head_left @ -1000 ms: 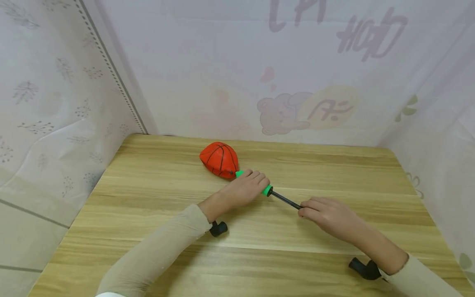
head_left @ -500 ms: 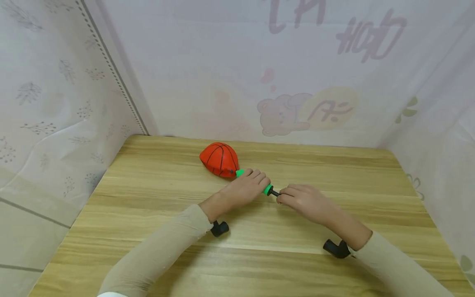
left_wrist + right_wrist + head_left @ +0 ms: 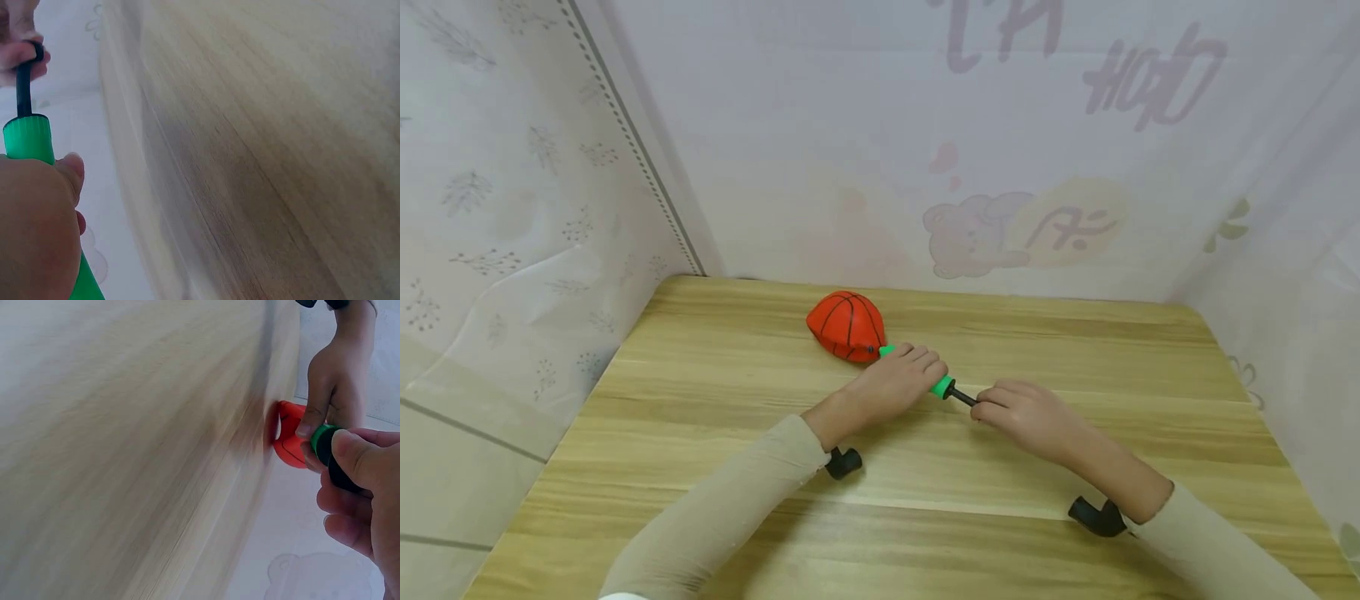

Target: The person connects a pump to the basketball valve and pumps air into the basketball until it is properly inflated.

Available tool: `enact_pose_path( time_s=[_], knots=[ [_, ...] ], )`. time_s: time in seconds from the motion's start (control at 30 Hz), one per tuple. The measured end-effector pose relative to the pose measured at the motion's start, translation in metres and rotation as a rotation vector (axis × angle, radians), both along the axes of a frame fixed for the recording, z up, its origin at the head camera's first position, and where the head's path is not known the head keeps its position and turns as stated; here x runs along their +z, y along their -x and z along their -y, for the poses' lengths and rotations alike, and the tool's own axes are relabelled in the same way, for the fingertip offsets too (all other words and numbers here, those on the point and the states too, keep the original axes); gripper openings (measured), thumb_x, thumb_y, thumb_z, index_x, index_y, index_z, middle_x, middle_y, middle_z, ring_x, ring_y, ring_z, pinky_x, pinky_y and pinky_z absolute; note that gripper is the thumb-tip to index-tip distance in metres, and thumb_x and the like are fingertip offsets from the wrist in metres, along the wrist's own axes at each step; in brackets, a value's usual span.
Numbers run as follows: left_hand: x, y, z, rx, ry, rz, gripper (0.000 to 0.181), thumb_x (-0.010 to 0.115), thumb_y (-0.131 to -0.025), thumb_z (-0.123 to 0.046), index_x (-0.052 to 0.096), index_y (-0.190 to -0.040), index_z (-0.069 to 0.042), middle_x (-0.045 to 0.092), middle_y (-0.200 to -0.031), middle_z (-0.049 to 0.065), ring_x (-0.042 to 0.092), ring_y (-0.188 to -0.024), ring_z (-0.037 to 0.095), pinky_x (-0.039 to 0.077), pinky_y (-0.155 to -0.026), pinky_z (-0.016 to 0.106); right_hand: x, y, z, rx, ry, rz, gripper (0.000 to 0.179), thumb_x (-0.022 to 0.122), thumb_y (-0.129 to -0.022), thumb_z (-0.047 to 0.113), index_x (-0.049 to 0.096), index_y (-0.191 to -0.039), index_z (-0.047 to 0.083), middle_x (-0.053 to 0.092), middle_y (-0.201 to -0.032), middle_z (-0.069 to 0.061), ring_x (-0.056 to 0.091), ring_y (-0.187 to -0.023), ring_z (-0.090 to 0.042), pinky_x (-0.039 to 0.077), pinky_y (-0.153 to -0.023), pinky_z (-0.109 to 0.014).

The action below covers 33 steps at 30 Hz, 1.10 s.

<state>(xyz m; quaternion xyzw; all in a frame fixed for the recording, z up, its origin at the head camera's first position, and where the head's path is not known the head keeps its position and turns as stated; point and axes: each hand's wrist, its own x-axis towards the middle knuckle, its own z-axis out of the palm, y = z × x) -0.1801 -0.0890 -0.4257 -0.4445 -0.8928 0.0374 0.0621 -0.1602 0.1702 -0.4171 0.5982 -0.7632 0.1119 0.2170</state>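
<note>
Wooden tabletop [image 3: 925, 533] amid pale printed walls [image 3: 820, 125], left fingers [image 3: 919, 358] round green pump [image 3: 30, 139], right fingers [image 3: 997, 398] round its handle [image 3: 340, 474].

Head cam: I can't see mid of green pump [image 3: 941, 387] under L hand [image 3: 892, 383]; R hand [image 3: 1027, 418] hides handle [image 3: 340, 474]. Can't tell how pump meets red ball [image 3: 847, 325]. R wrist cam crops R hand.

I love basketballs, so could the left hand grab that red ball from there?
Probably yes: the left hand is close to the red ball, with only the end of the green pump between them. Its grip would likely need to leave the pump first.
</note>
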Motion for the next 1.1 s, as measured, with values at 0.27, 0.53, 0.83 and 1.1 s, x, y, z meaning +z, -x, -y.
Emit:
enact_pose_path(
  time_s=[0.27, 0.53, 0.83, 1.1],
  knots=[
    [0.000, 0.000, 0.002, -0.008, 0.005, -0.004, 0.016, 0.047, -0.108, -0.012, 0.052, -0.124, -0.013, 0.055, -0.119, -0.002, 0.051, -0.112, 0.016, 0.042, -0.100, 0.032, 0.006, -0.019, -0.024, -0.017, 0.012, -0.028, 0.046, 0.029, -0.113, 0.022, 0.070, -0.095, 0.010, 0.069, -0.093, -0.001, 0.066, -0.080, -0.015, 0.056, -0.070, -0.027],
    [0.001, -0.001, 0.006, -0.004, 0.012, 0.009, 0.019, 0.048, -0.107, -0.010, 0.051, -0.126, -0.012, 0.056, -0.121, 0.000, 0.051, -0.114, 0.017, 0.042, -0.101, 0.033, 0.007, -0.028, -0.042, -0.022, 0.031, -0.024, 0.044, 0.032, -0.113, 0.022, 0.070, -0.093, 0.011, 0.069, -0.093, -0.001, 0.067, -0.081, -0.016, 0.057, -0.070, -0.028],
    [0.000, 0.000, 0.007, -0.011, -0.009, 0.023, 0.019, 0.050, -0.107, -0.009, 0.051, -0.126, -0.012, 0.056, -0.119, -0.001, 0.051, -0.113, 0.017, 0.041, -0.101, 0.033, 0.013, -0.030, -0.048, -0.019, 0.013, 0.006, 0.043, 0.031, -0.113, 0.022, 0.069, -0.096, 0.012, 0.068, -0.094, 0.001, 0.065, -0.081, -0.013, 0.056, -0.070, -0.026],
    [0.001, 0.001, 0.002, 0.006, 0.000, 0.034, 0.021, 0.049, -0.107, -0.009, 0.051, -0.127, -0.012, 0.056, -0.121, 0.000, 0.050, -0.116, 0.018, 0.040, -0.102, 0.034, 0.017, -0.023, -0.034, -0.032, -0.022, 0.005, 0.047, 0.026, -0.113, 0.020, 0.068, -0.097, 0.010, 0.068, -0.096, -0.001, 0.064, -0.082, -0.015, 0.056, -0.070, -0.026]
  ],
)
